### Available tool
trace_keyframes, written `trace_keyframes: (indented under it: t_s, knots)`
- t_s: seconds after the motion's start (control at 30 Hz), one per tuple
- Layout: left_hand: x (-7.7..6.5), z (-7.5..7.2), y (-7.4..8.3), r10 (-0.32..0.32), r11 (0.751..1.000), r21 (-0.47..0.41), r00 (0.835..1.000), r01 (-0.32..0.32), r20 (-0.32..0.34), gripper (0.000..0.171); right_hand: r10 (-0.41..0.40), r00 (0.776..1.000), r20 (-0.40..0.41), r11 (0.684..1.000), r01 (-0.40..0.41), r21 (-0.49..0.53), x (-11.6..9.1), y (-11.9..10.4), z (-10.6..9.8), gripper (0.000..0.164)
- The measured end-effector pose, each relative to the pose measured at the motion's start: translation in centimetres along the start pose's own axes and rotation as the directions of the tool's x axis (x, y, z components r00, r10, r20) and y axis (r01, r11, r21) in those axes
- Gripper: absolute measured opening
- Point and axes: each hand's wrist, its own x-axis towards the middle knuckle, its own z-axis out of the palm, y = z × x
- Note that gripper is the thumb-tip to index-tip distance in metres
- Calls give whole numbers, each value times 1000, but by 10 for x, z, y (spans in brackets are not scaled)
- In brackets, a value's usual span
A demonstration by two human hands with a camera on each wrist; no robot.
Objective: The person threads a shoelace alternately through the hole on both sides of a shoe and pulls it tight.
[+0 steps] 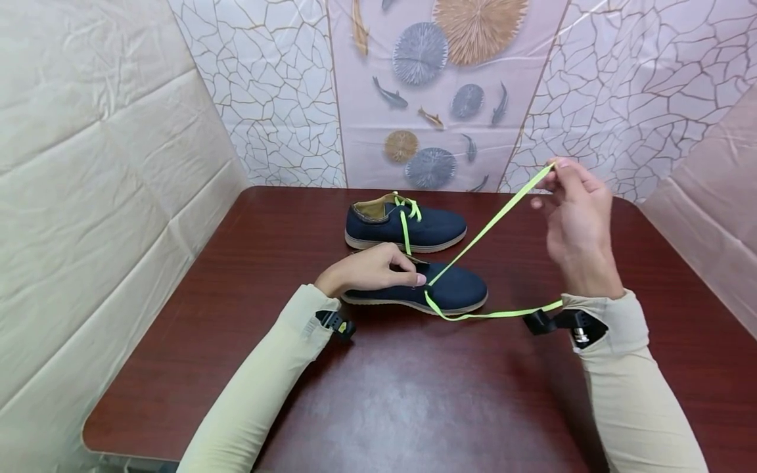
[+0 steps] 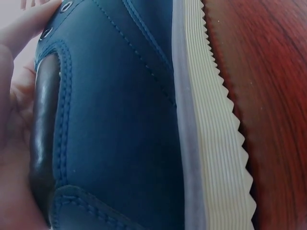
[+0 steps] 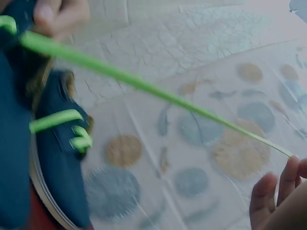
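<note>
A dark blue shoe (image 1: 455, 286) stands on the table, its toe to the right, a yellow-green shoelace (image 1: 491, 225) coming from its front eyelets. My left hand (image 1: 375, 266) grips this shoe at the lacing, thumb tip beside the front eyelets. The left wrist view shows the hand along the shoe's opening, next to the blue side (image 2: 120, 115) and ridged sole (image 2: 216, 124). Raised at the right, my right hand (image 1: 579, 210) pinches the lace's end, pulling it into a straight slanting line. The lace's other length (image 1: 497, 315) lies loosely toward the right wrist.
Just behind stands the matching shoe (image 1: 437, 226) with yellow-green laces, one strand hanging down its side. The dark red wooden table (image 1: 378, 401) meets a patterned backdrop (image 1: 284, 98) at the back. Pale cloth walls (image 1: 118, 164) flank both sides.
</note>
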Motion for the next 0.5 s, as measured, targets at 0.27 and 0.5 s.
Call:
trace_keyframes:
  t_s: [0.27, 0.5]
  knots:
    - [1, -5, 5, 5, 990, 141, 998, 3, -58, 35, 204, 969, 138, 976, -189, -112, -20, 29, 22, 13]
    - [3, -6, 7, 19, 971, 227, 926, 73, -378, 15, 295, 934, 204, 882, -183, -434, -33, 41, 32, 16]
